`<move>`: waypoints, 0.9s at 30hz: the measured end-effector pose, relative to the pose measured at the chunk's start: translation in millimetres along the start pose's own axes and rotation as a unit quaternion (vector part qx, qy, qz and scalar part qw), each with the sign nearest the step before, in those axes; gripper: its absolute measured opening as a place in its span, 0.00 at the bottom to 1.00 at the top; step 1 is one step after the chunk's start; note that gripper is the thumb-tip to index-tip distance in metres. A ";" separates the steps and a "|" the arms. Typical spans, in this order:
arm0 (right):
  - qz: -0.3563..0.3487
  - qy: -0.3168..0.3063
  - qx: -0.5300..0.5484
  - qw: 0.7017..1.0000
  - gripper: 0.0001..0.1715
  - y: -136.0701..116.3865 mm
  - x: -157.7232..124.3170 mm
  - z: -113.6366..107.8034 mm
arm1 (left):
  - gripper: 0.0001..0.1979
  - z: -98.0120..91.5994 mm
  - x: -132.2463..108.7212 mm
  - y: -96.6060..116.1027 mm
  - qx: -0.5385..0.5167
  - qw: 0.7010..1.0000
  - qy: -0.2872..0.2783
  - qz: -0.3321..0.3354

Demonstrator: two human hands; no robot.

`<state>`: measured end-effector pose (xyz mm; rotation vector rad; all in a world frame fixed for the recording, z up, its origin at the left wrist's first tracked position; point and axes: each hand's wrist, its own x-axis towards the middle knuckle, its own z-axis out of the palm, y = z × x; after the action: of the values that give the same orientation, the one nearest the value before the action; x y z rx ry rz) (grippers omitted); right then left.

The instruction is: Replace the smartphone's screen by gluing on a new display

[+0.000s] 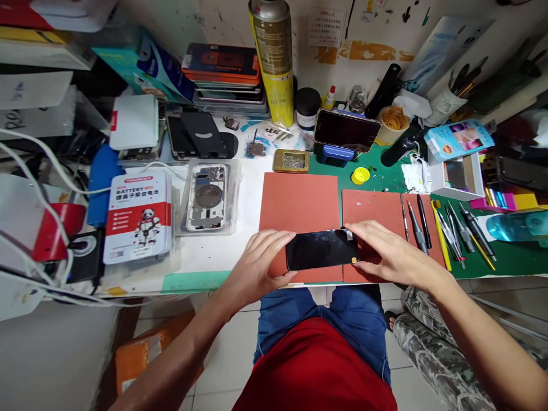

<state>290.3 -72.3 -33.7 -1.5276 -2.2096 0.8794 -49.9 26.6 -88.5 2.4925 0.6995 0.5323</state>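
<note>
A black phone (322, 249) lies screen-up across the seam between two reddish-brown mats (299, 202) at the front edge of the bench. My left hand (259, 260) grips its left end, fingers curled along the top edge and thumb below. My right hand (381, 251) holds the right end, fingers pinched at the corner where a small yellow tab (355, 260) shows. Both hands are closed on the phone.
Screwdrivers and tweezers (445, 228) lie on the green mat at right. A phone on a blue stand (346, 132), a tin of screws (291, 161), a yellow cap (360, 175), a phone housing in a clear tray (208, 197), a battery box (139, 214) and a tall spray can (273, 57) crowd the back and left.
</note>
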 end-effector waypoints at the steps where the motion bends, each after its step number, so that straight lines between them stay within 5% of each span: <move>1: -0.005 -0.005 -0.007 1.000 0.45 -1.3 1.3 -3.1 | 0.37 -0.4 0.4 0.3 0.001 1.000 0.000 0.002; 27: 0.017 0.012 0.034 0.999 0.46 12.5 1.0 1.7 | 0.38 -14.7 19.5 7.6 -0.011 0.996 -0.087 0.000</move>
<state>298.0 -68.8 -43.1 -1.5413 -2.1199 0.9323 -38.7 37.1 -68.0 2.4816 0.6223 0.3149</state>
